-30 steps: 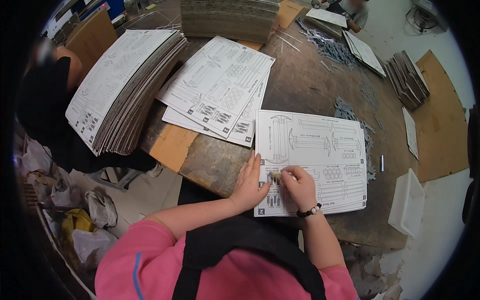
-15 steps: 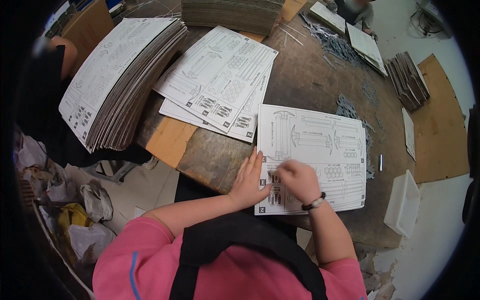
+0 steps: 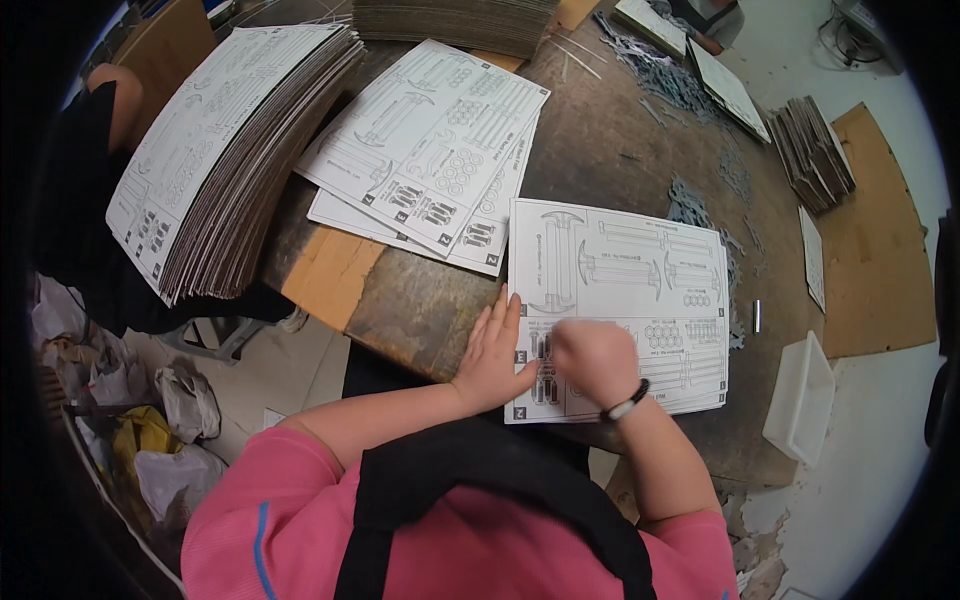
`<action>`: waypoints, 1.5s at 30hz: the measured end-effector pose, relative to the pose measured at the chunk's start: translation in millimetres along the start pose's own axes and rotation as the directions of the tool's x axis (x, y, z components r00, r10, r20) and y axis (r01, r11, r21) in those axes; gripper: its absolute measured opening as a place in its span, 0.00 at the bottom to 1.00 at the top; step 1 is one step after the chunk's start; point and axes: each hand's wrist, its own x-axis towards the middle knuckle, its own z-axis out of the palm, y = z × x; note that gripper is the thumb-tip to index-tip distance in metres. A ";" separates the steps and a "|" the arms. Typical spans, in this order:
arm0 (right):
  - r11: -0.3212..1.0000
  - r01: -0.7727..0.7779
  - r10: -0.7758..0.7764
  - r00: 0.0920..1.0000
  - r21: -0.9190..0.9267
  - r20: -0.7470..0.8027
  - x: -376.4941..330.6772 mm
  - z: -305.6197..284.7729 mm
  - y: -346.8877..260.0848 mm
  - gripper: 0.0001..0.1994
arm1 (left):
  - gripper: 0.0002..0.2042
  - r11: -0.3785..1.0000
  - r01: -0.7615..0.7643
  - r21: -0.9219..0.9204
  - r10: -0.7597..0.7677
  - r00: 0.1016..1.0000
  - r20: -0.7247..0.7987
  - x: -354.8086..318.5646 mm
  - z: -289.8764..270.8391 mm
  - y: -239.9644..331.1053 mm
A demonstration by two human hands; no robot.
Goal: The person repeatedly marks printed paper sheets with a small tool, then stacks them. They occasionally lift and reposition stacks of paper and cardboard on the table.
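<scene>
A small pile of white cardboard sheets (image 3: 620,225), printed with drawings of bolts, rings and tools, lies at the table's near edge. Against the left edge of this pile rests my left hand (image 3: 492,358), fingers stretched out flat and thumb over the printed border. My right hand (image 3: 597,362), with a dark band at the wrist, is curled into a closed shape over the lower left part of the top sheet. Its fingertips are turned down and hidden, so whatever they may hold cannot be seen. Beyond my left hand, several loose printed sheets (image 3: 430,135) overlap.
A tall leaning stack of printed cardboard (image 3: 235,170) stands at the left. Grey scraps (image 3: 690,200) lie past my pile, with a shiny metal cylinder (image 3: 757,316) and a white plastic tray (image 3: 798,400) to the right. Another person's hand (image 3: 708,44) is at the far side.
My right hand stays over the same part of the sheet, its fist turned slightly. The whole view has shifted a little, and the far person has moved partly out of it.
</scene>
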 end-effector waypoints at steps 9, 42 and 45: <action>0.676 -0.314 0.375 0.925 0.667 0.056 -33.3 -0.2 9.1 0.10 | 0.35 0.997 -0.075 -0.028 0.074 0.996 -0.041 -0.3 2.5 -9.4; 0.759 -0.347 0.348 0.931 0.550 0.107 -43.9 -4.3 3.8 0.10 | 0.33 0.997 -0.054 -0.046 0.052 0.997 -0.054 0.2 1.5 -5.6; 0.620 -0.420 0.372 0.901 0.663 0.222 -53.9 4.0 1.0 0.09 | 0.33 0.996 -0.071 -0.046 0.067 0.995 -0.069 -0.9 3.3 -8.2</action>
